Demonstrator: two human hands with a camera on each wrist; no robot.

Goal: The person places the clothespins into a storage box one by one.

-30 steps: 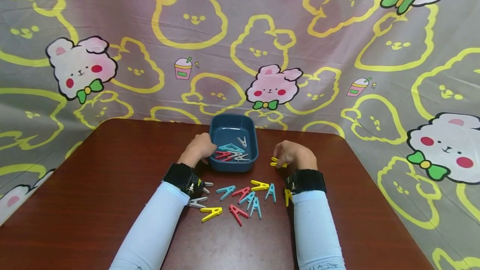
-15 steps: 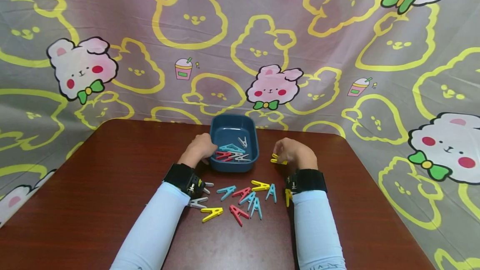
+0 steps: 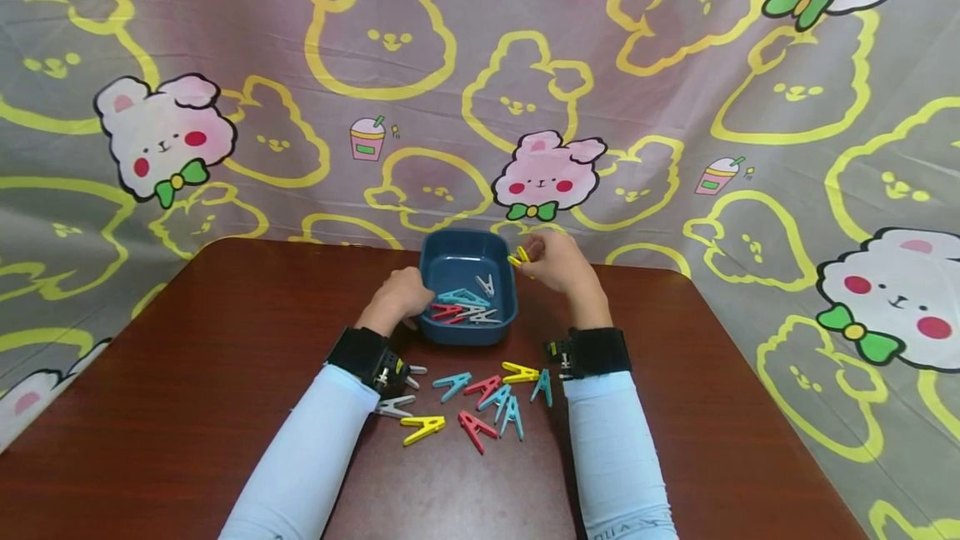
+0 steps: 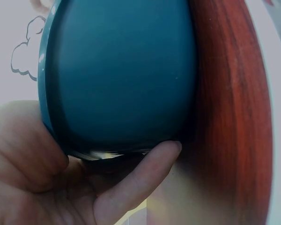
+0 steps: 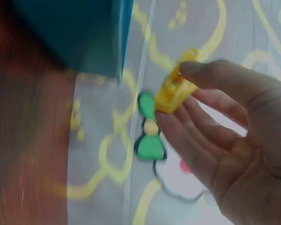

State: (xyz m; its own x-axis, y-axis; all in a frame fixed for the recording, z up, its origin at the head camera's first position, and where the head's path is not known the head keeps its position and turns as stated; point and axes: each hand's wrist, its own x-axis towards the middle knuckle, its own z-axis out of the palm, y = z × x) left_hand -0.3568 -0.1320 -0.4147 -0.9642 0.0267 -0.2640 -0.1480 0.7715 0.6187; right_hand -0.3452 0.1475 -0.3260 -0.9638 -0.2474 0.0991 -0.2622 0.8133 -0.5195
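My left hand (image 3: 399, 297) grips the left side of a dark blue plastic tub (image 3: 468, 334). In the left wrist view, one finger (image 4: 145, 173) lies along the tub's outer wall while the rest of the hand is at the rim. Between thumb and fingertips, my right hand (image 3: 562, 263) pinches a yellow clothespin (image 5: 175, 89), raised beside the tub's right rim. Inside the tub lie blue clothespins (image 3: 453, 297), red clothespins (image 3: 447, 310) and grey ones, with a single grey clothespin (image 3: 486, 284) farther back.
Several loose clothespins are spread in front of the tub, among them a yellow clothespin (image 3: 423, 429), a red clothespin (image 3: 477, 430) and a blue clothespin (image 3: 452, 385). Grey clothespins (image 3: 396, 406) lie by the left wrist. A patterned curtain (image 3: 645, 190) hangs behind the brown table (image 3: 262, 340).
The right hand has lifted the yellow clothespin from the table and carried it up and left to the tub's right rim. The left hand and tub have stayed in place.
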